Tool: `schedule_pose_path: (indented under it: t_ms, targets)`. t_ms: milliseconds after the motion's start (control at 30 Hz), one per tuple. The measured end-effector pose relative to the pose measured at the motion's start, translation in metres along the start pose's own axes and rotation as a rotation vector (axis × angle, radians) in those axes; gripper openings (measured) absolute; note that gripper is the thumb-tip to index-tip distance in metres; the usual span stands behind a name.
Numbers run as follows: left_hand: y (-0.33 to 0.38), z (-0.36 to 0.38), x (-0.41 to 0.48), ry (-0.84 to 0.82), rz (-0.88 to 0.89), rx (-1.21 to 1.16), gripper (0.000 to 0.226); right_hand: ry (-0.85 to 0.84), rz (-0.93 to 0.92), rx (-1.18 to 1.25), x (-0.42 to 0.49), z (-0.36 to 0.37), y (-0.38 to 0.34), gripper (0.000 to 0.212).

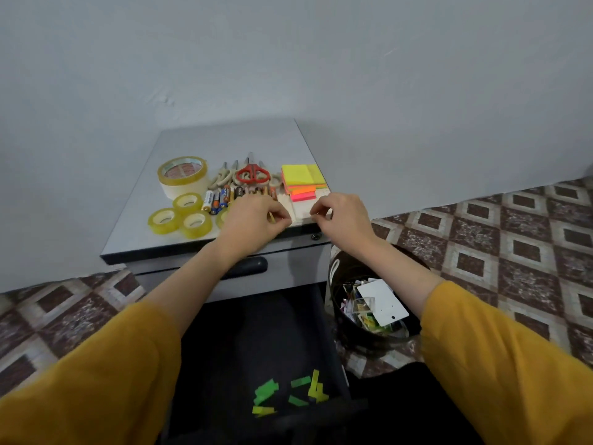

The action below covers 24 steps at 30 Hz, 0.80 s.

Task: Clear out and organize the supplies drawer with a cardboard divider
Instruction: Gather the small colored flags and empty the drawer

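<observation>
On the grey cabinet top lie a big tape roll, several small yellow tape rolls, a row of batteries, red scissors, pale scissors and neon sticky notes. My left hand and my right hand pinch the two ends of a pale flat pad at the front edge. A thin yellowish sliver shows in my left fingers. Below, the open dark drawer holds several green and yellow paper strips.
A black waste bin with paper scraps and a white card stands on the patterned tile floor, right of the cabinet. A keyhole sits on the cabinet front. A plain grey wall rises behind.
</observation>
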<state>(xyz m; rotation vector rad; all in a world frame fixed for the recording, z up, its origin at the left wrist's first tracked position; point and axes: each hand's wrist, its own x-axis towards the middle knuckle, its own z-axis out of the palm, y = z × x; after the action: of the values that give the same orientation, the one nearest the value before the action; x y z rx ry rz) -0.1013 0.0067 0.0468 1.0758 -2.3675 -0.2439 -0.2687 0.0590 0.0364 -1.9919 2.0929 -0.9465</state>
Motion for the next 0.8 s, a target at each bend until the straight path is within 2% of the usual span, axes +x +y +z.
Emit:
schedule_pose_path:
  t_ms: [167,433,800]
  targets:
    - [0.0,0.001,-0.059,-0.121,-0.066,-0.057,0.009,-0.094,-0.046,0.049,-0.044,0.025,-0.009,0.012]
    - [-0.042,0.042,-0.14,-0.311,-0.233,-0.056,0.011,-0.356,0.034,0.11,-0.098,0.097,-0.006,0.015]
    - [-0.094,0.109,-0.174,-0.548,-0.461,-0.112,0.014,-0.715,0.098,0.061,-0.11,0.174,0.019,0.024]
